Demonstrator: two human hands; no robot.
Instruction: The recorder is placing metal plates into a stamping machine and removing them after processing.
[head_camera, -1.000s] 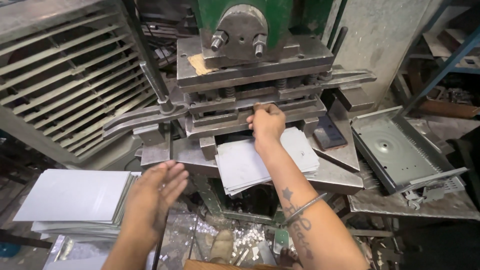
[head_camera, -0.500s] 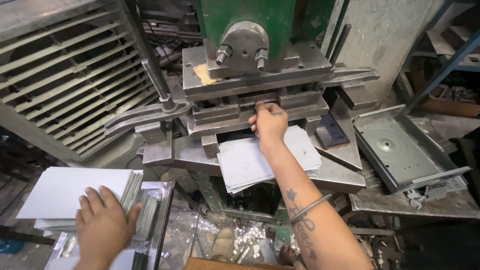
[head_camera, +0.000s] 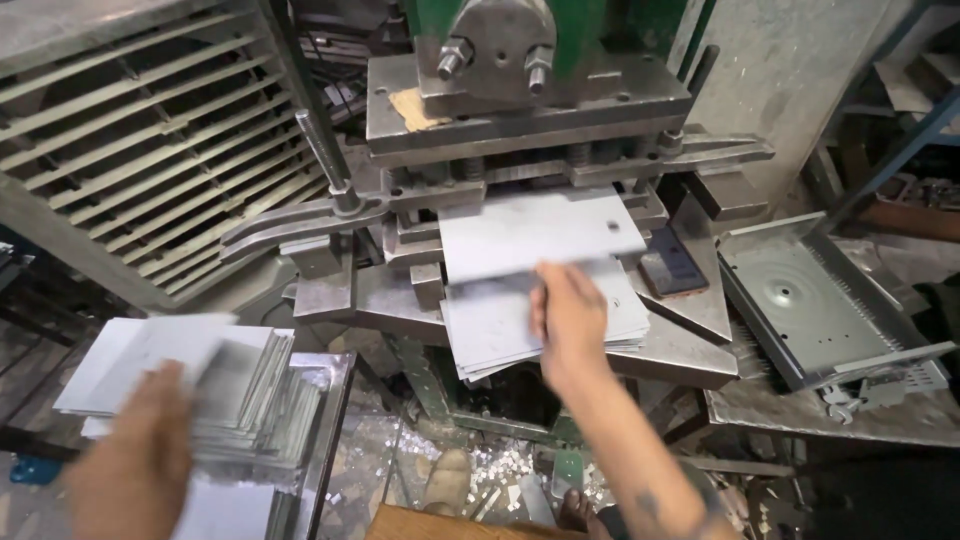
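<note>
My right hand (head_camera: 568, 318) grips the near edge of a flat grey metal sheet (head_camera: 535, 235) that has a small hole near its right side; the sheet sticks out of the press die (head_camera: 520, 170) and hangs above a small stack of like sheets (head_camera: 490, 330) on the press bed. My left hand (head_camera: 135, 460), blurred, lifts one metal sheet (head_camera: 165, 345) off the tall stack of blank sheets (head_camera: 250, 400) at the lower left. The green press head (head_camera: 500, 40) with two bolts stands above the die.
A long lever arm (head_camera: 300, 215) juts left from the press. A slatted metal rack (head_camera: 120, 140) fills the upper left. A pressed metal tray part (head_camera: 810, 300) lies on the right bench. Metal scraps (head_camera: 480, 470) and a foot (head_camera: 445, 480) are on the floor below.
My right hand has drawn a punched sheet out of the die toward me. My left hand has dropped to the left stack and picked up a blank sheet.
</note>
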